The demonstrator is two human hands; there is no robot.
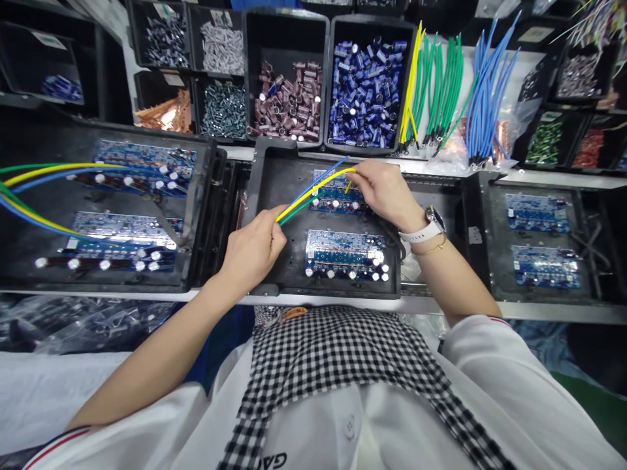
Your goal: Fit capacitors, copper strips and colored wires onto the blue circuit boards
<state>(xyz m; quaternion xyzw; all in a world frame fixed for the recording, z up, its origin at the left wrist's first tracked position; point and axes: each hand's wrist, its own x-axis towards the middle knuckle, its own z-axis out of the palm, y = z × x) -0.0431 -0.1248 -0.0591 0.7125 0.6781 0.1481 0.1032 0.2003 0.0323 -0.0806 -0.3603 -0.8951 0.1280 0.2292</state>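
Observation:
My left hand (pixel 255 247) is closed around one end of a small bunch of wires: a yellow wire (pixel 318 187), a blue wire (pixel 329 171) and a green wire (pixel 300 207). The fingers of my right hand (pixel 385 192) pinch the yellow wire near its other end, above the upper circuit board (pixel 333 194). That board is partly hidden by my right hand and the wires. Closer to me lies the lower circuit board (pixel 345 251), with silver-topped capacitors along its near edge. Both boards sit in a black tray (pixel 284 271).
Another black tray (pixel 200 215) on the left holds two boards with coloured wires. A further tray (pixel 499 261) with two boards stands right. Behind are bins of brown capacitors (pixel 289 104) and blue capacitors (pixel 367 91), plus green wires (pixel 445 91) and blue wires (pixel 487 98).

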